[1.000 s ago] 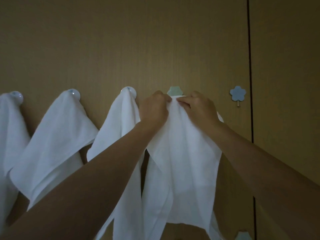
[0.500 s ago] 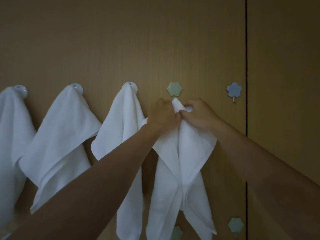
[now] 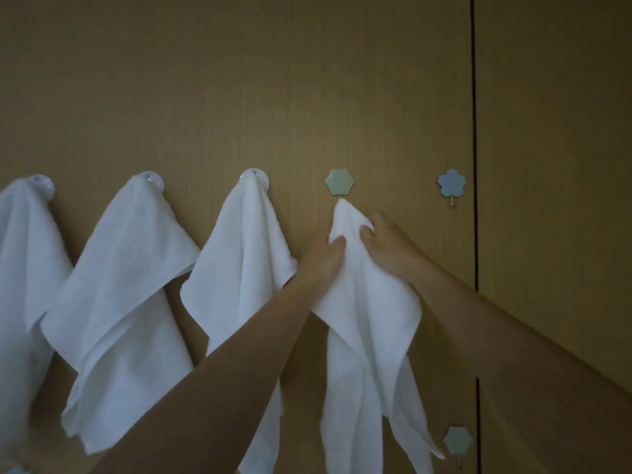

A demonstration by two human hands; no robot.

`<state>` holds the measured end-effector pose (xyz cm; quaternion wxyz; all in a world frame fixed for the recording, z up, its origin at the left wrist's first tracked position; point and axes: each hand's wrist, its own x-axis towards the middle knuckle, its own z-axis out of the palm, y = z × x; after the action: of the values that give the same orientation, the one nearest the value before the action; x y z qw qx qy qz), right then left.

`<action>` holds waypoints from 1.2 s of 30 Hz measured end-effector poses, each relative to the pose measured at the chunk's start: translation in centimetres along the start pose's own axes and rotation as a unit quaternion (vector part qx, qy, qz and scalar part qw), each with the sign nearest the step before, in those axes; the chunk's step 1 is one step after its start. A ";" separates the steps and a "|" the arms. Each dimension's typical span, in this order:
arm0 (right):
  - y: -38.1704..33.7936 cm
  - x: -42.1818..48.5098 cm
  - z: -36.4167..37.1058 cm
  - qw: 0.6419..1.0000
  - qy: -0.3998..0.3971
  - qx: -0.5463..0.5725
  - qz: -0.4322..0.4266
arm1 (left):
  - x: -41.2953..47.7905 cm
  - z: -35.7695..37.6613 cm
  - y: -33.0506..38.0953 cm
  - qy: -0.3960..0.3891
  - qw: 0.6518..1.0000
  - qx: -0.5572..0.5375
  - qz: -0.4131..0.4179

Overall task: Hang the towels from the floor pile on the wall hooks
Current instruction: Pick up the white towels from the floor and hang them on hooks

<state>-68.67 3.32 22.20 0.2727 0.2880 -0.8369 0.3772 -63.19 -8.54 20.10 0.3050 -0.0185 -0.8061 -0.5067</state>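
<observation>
Towel (image 3: pixel 371 323) tip now at green hook (image 3: pixel 339 182) | left hand (image 3: pixel 324 256), right hand (image 3: pixel 388 242) grip below

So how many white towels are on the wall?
4. The far-left towel, the second towel, the third towel, and the fourth towel at the green hook, held by the left hand and right hand. More may be off-frame.

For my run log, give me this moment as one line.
step: hanging towel on green hook | left hand: grips towel | right hand: grips towel | tip: at hook pin | three hung towels | blue flower hook: bare
</observation>
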 end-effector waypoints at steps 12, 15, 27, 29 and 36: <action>2.9 -5.1 2.5 0.997 0.051 -0.041 -0.037 | -4.6 2.2 -4.3 0.118 0.945 0.253 0.171; 3.7 -6.4 2.4 0.997 0.050 -0.027 -0.054 | -5.9 2.5 -5.8 0.103 0.923 0.324 0.182; 7.6 -12.8 3.3 0.967 0.074 -0.172 -0.172 | -12.0 3.7 -9.7 0.141 0.843 0.459 0.244; 8.4 -14.3 4.4 0.966 0.067 -0.172 -0.182 | -13.5 3.9 -10.6 0.134 0.837 0.472 0.244; 10.9 -21.9 8.1 0.973 0.023 -0.130 -0.191 | -20.8 4.8 -14.9 0.101 0.822 0.525 0.198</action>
<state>-63.09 8.99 -2.37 0.3936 0.3964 -0.8016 0.2128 -53.63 -5.99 -3.95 0.4418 0.0362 -0.8940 0.0654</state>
